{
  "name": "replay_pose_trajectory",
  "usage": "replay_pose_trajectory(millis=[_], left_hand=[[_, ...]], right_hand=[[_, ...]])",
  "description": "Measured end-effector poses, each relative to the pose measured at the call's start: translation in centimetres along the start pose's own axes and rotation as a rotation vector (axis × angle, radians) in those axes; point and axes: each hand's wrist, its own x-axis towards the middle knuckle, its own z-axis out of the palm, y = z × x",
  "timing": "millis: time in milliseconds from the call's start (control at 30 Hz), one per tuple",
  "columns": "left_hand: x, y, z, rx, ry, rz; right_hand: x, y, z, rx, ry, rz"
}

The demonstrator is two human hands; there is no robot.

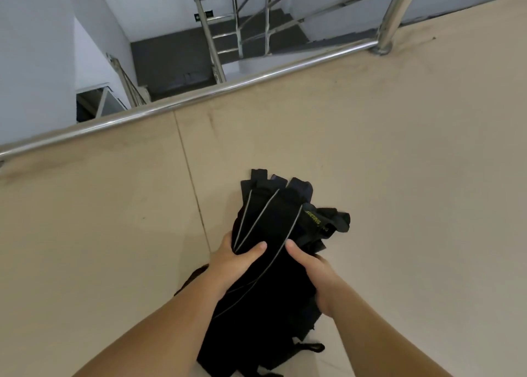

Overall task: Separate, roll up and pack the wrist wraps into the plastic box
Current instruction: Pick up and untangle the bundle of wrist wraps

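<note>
Both hands grip black wrist wraps bundle [271,234], lower centre: left hand [236,258] thumb over top, right hand [310,268] fingers curled around right side.

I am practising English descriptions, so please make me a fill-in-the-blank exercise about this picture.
1. The wrist wraps are ____ in colour.
2. The left hand and right hand grip them above the ____.
3. Beyond the metal railing, a flight of ____ leads down.
Missing words: black; floor; stairs.
</note>
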Motion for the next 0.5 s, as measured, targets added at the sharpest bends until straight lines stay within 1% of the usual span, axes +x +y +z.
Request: replay_pose_trajectory(millis=[100, 233, 333, 400, 500], left_hand=[[-1.6, -0.4, 2.1, -0.006, -0.083, 0.063], [-3.7, -0.3, 2.3, -0.101, -0.268, -0.042], [-5.4, 1.1, 2.1, -0.088, -0.374, -0.057], [-6.3, 2.7, 2.5, -0.075, -0.405, -0.027], [-8.8, 6.9, 1.9, -0.036, -0.396, 0.122]], right_hand=[[0.1, -0.3, 1.9, 0.032, 0.007, 0.013], [-1.1, 0.7, 0.8, 0.064, -0.007, 0.092], [-2.7, 1.1, -0.2, 0.088, -0.045, 0.145], [-4.3, 0.5, -0.5, 0.166, -0.049, 0.107], [-8.0, -2.7, -0.6, 0.292, -0.062, 0.0]])
